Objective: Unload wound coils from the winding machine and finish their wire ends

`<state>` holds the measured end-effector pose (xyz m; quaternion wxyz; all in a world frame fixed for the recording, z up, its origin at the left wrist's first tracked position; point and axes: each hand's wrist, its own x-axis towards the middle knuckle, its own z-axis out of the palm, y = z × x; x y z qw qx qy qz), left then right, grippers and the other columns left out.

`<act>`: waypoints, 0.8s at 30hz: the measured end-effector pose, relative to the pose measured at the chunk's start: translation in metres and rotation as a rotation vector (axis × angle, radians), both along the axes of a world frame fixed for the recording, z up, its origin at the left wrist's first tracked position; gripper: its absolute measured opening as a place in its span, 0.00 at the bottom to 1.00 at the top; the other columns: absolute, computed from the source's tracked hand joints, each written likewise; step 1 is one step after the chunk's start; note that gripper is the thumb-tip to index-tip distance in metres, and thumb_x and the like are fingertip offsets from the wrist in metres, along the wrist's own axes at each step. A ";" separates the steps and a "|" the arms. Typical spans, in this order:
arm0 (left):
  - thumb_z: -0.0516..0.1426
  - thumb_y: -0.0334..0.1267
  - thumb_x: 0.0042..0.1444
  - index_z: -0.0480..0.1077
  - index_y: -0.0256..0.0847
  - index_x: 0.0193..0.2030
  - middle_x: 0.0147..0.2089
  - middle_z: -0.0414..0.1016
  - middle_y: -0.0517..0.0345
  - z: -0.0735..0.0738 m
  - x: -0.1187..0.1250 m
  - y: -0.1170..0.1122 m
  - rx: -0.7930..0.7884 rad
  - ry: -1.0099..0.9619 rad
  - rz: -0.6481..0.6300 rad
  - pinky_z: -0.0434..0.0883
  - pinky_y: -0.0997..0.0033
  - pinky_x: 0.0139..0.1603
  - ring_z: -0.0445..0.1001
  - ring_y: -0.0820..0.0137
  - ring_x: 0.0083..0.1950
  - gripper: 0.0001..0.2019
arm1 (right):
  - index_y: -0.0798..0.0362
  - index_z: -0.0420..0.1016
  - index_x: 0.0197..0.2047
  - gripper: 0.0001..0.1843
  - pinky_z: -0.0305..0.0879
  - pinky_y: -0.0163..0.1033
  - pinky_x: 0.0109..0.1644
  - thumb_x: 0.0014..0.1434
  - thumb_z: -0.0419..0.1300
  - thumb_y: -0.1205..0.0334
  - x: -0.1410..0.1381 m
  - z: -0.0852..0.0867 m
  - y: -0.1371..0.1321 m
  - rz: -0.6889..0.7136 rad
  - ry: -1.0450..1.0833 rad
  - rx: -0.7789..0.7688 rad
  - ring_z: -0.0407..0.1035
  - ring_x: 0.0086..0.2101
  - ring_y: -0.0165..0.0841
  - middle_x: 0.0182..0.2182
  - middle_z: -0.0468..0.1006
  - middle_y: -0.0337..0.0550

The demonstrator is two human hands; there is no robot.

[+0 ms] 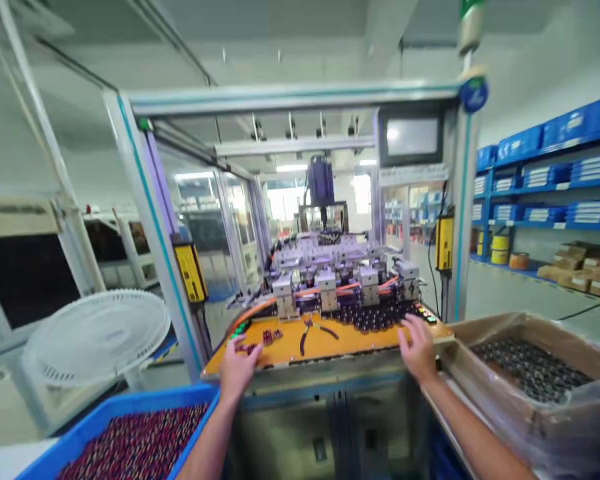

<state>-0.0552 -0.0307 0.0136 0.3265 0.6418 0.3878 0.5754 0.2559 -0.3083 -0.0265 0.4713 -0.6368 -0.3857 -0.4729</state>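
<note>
The orange plate (285,355) lies under and between the two hands. Pliers (303,343) rest on it between the hands, nearer the left, with the handles spread toward the operator. Beyond both hands, the machine (327,283) stands across the back of the plate and bounds the reach forward. The frame (295,99) encloses this area; its yellow guards (191,272) flank the hands on the outer sides. A screen (413,137) hangs above and beyond the right hand. The blue bin (150,400), filled with small red pieces, sits below and left of the left hand; the carton (500,321), holding dark pieces, sits right of the right hand.

Left hand (239,368): over the left front of the plate, forearm rising from below, thumb and fingers set wide apart. Red parts (269,336) lie just beyond its thumb — a few more lie at the fingertips, contact unclear.

Right hand (418,348): at the right front edge, forearm slanting in from the lower right, fingers forward and loosely spread. Black parts (373,319) lie clustered just left of its fingertips; whether they touch cannot be told.
</note>
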 end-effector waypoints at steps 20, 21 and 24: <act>0.65 0.32 0.53 0.64 0.39 0.57 0.46 0.74 0.56 0.033 -0.008 -0.015 -0.085 -0.412 -0.112 0.78 0.66 0.44 0.78 0.72 0.39 0.25 | 0.56 0.74 0.47 0.10 0.75 0.55 0.52 0.63 0.57 0.67 -0.168 0.004 0.018 0.602 -0.221 -0.357 0.72 0.52 0.47 0.49 0.78 0.59; 0.66 0.33 0.50 0.63 0.39 0.56 0.45 0.74 0.57 0.028 -0.014 -0.029 -0.081 -0.433 -0.139 0.78 0.67 0.45 0.79 0.72 0.39 0.27 | 0.56 0.74 0.48 0.11 0.75 0.55 0.53 0.63 0.57 0.67 -0.171 0.007 0.012 0.622 -0.204 -0.350 0.72 0.53 0.46 0.49 0.78 0.58; 0.68 0.39 0.45 0.65 0.41 0.51 0.43 0.77 0.55 -0.001 -0.030 -0.082 -0.122 -0.436 -0.252 0.79 0.66 0.42 0.82 0.69 0.38 0.28 | 0.54 0.72 0.52 0.13 0.74 0.51 0.56 0.64 0.58 0.67 -0.182 0.018 -0.005 0.705 -0.138 -0.341 0.72 0.52 0.42 0.51 0.77 0.55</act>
